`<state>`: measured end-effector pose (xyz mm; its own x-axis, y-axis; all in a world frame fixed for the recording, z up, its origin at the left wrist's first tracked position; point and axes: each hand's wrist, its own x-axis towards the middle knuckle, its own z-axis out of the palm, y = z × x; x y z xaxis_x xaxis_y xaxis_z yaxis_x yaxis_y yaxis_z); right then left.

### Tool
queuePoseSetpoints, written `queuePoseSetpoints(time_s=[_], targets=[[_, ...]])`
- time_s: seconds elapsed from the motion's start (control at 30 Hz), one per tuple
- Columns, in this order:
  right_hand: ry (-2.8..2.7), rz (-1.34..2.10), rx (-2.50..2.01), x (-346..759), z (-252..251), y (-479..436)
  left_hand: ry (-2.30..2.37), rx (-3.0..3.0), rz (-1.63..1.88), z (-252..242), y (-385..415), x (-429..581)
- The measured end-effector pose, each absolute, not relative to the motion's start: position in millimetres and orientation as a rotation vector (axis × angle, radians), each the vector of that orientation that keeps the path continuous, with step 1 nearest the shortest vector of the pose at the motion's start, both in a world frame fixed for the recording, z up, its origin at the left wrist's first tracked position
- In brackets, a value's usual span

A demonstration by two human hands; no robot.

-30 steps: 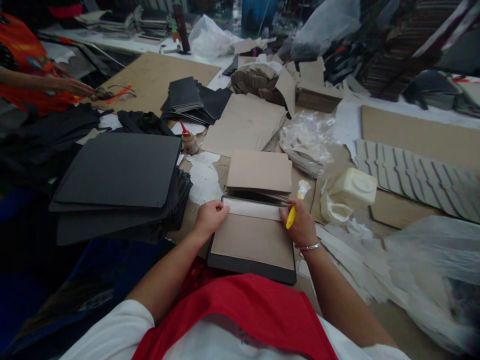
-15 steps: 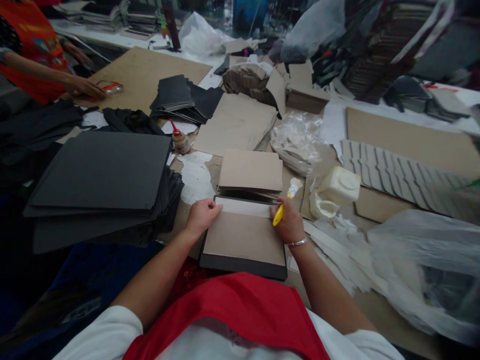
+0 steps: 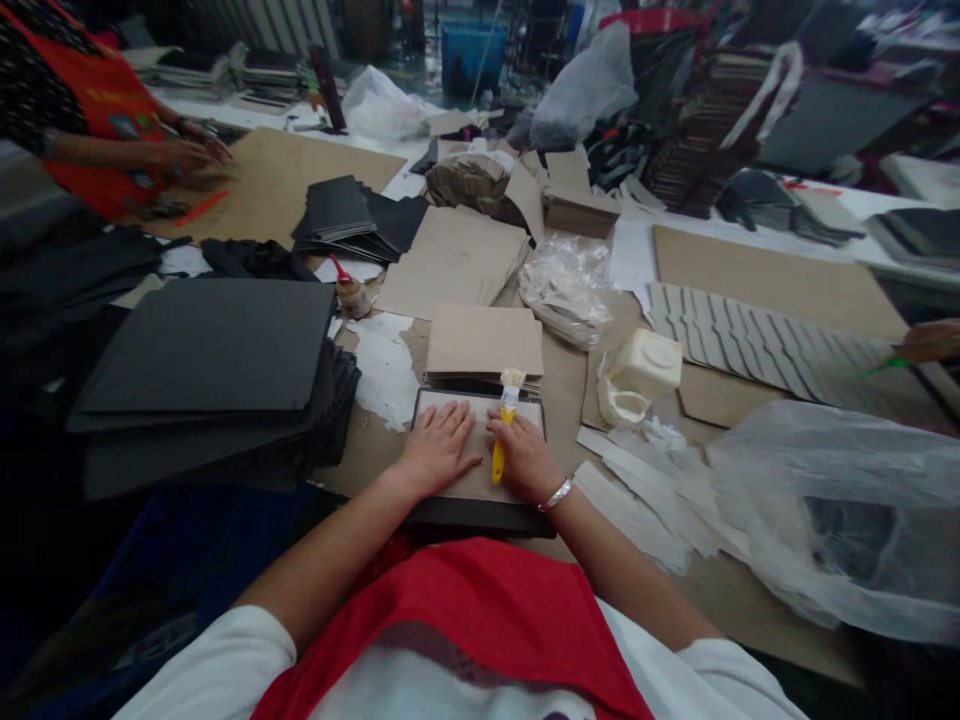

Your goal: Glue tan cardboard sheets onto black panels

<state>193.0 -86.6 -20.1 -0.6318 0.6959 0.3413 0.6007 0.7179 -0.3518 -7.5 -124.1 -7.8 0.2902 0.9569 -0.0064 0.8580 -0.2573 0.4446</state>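
My left hand (image 3: 442,447) lies flat with fingers spread on a tan cardboard sheet (image 3: 480,484), which sits on a black panel (image 3: 480,516) in front of me. In my right hand (image 3: 525,455) is a yellow-handled brush (image 3: 501,440), bristles pointing away from me, while the hand rests on the right side of the same sheet. A pale strip along the sheet's far edge is partly covered by both hands. Just beyond the panel stands a small stack of tan boards (image 3: 484,340).
Large black sheets (image 3: 210,345) are piled at left, near a red-tipped glue bottle (image 3: 351,292). To the right are a cut-open plastic jug (image 3: 645,365), paper strips and a clear plastic bag (image 3: 847,500). A co-worker in orange (image 3: 112,130) works at far left; another person's hand (image 3: 930,342) shows at far right.
Both hands moved inward from the panel's far corners onto the sheet; my left hand opened out flat. The brush swung more upright. The view shifted, bringing a hand in at far right.
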Motion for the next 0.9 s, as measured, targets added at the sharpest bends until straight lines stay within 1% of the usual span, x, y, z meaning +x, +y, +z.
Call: queuePoseSetpoints(time_s=[0.1,0.17,0.27,0.33,0.4,0.43,0.5,0.57,0.63,0.8,0.9], targets=[[-2.437,0.2,-1.159,208.9,-23.1,-86.8,1.923,1.999,0.32,4.3,-135.8,-29.9],[-2.389,0.137,-1.276,226.4,-22.5,-83.1,1.991,1.919,0.392,21.9,-154.8,-50.5],[-2.276,0.07,-1.34,241.5,-17.4,-77.2,1.83,1.968,0.671,56.5,-190.2,-74.2],[-2.216,0.103,-1.31,237.3,-9.2,-77.8,1.841,2.024,0.877,79.8,-205.4,-87.9],[-2.165,0.18,-1.278,222.9,3.7,-83.1,2.116,2.024,1.012,100.2,-207.7,-106.0],[-2.142,0.228,-1.264,213.1,11.3,-86.7,2.304,1.996,1.012,108.5,-204.6,-116.8],[-2.119,0.336,-1.224,191.7,26.8,-94.0,2.546,1.95,0.838,119.5,-193.8,-138.6],[-2.116,0.454,-1.17,170.9,40.4,-99.4,2.583,1.975,0.579,123.6,-184.3,-154.7],[-2.116,0.582,-1.094,152.7,51.3,-102.7,2.578,2.034,0.397,123.6,-181.3,-161.7],[-2.015,0.906,-0.856,111.2,68.0,-104.7,2.556,2.274,0.185,121.7,-189.6,-155.2],[-1.967,1.019,-0.775,81.9,72.0,-102.7,2.558,2.344,0.131,122.5,-188.0,-152.1]])
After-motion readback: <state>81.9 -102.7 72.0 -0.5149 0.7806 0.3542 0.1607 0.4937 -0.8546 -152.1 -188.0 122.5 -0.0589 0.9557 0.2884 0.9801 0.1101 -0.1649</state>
